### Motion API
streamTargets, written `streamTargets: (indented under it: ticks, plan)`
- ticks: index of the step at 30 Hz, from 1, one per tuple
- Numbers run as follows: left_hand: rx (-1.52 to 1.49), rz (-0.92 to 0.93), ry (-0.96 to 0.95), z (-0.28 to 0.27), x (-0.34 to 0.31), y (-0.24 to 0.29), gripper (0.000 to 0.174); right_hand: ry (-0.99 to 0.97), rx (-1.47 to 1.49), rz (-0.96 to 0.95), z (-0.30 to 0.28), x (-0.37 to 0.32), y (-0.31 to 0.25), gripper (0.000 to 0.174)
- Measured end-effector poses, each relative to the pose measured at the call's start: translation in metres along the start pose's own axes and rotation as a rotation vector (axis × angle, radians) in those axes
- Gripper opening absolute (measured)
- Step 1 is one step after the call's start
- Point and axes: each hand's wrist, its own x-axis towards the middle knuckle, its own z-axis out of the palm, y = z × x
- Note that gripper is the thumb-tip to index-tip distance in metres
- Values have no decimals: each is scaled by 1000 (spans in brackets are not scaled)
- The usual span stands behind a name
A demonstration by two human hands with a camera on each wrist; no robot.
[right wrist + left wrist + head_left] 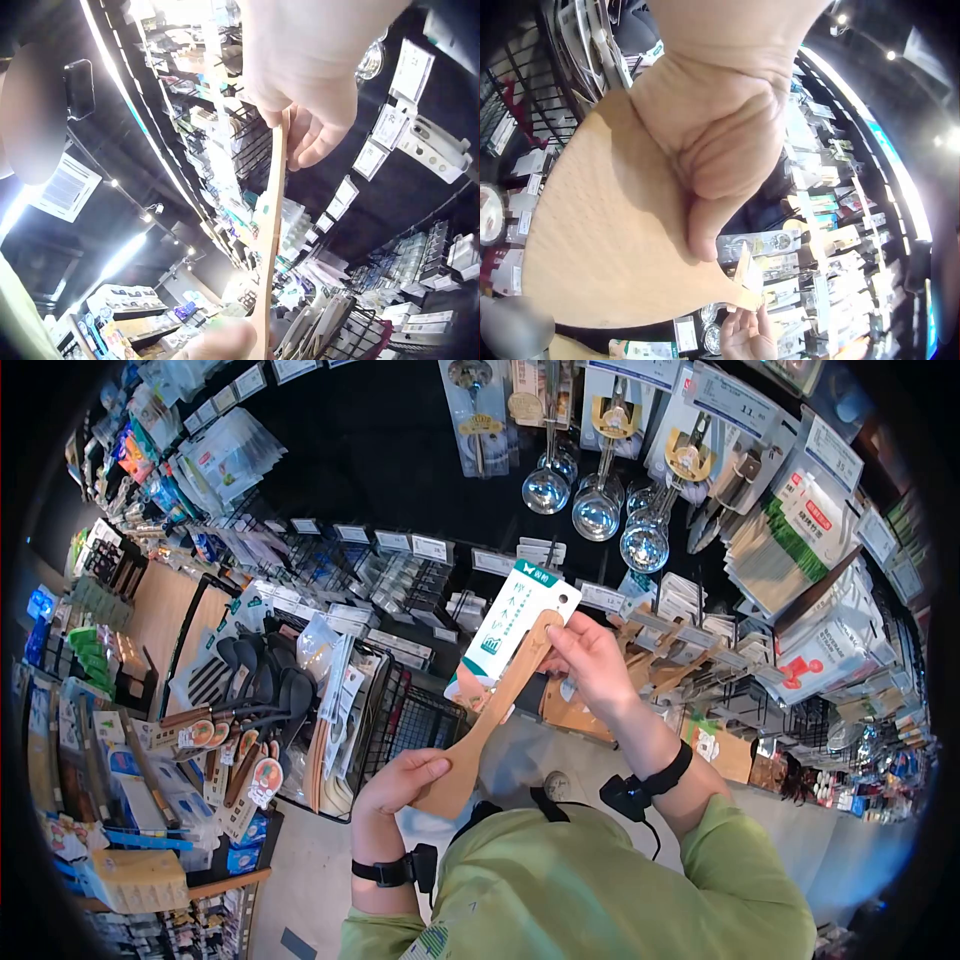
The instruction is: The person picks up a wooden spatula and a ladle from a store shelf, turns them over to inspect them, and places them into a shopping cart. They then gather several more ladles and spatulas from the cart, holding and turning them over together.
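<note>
A pale wooden spatula point(492, 715) is held slantwise in front of the body, its wide blade at the lower left. My left hand point(397, 782) grips the blade, with the thumb lying flat on its face in the left wrist view. At the other end, my right hand point(592, 660) pinches the handle tip between thumb and fingers. A white and green card point(512, 622) with printed writing lies along the handle, just behind it. Edge-on in the right wrist view, the spatula point(274, 202) runs from the right fingers down to the left thumb point(232, 337).
Shiny metal ladles point(597, 512) hang from the rack ahead. Left of the hands, black-headed utensils point(262, 680) fill a display beside a black wire basket point(408, 718). Packs of wooden skewers point(778, 540) hang at the right. Price tags point(430, 548) line the shelf edge.
</note>
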Motion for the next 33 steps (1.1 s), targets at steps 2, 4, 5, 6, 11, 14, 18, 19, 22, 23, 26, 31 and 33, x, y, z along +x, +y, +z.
streamTargets:
  ticks: [2,4,5,6,11,14,18,19,22,23,26,31,33]
  plan:
    - [7,-4,-19,6,1,8,22,21,1,10,-5,-4,-1,32]
    - [6,-6,-53,9,8,12,24,46,-3,10,-11,-7,-3,31]
    - [1,-10,-82,11,11,15,27,53,8,3,-15,-9,-1,30]
    - [8,-10,-91,14,18,15,27,62,20,-5,-18,-11,1,30]
    - [0,406,-7,34,60,29,49,94,-92,-21,-44,-30,9,27]
    - [-26,520,-55,71,88,63,44,116,-197,-91,-64,-46,21,24]
    - [34,486,-10,127,138,66,26,191,-267,-82,-98,-63,47,20]
    - [70,433,7,135,155,58,20,221,-267,-81,-109,-66,55,21]
    - [77,373,-21,154,198,36,20,333,-204,-48,-140,-70,78,22]
    - [85,369,-29,159,211,29,20,401,-146,-11,-150,-71,85,21]
    - [-48,230,-1,175,236,22,21,473,-114,55,-175,-67,96,21]
    - [-192,68,-12,192,271,29,20,564,-32,45,-206,-47,102,21]
    - [-221,48,7,198,281,34,20,581,3,36,-216,-38,100,22]
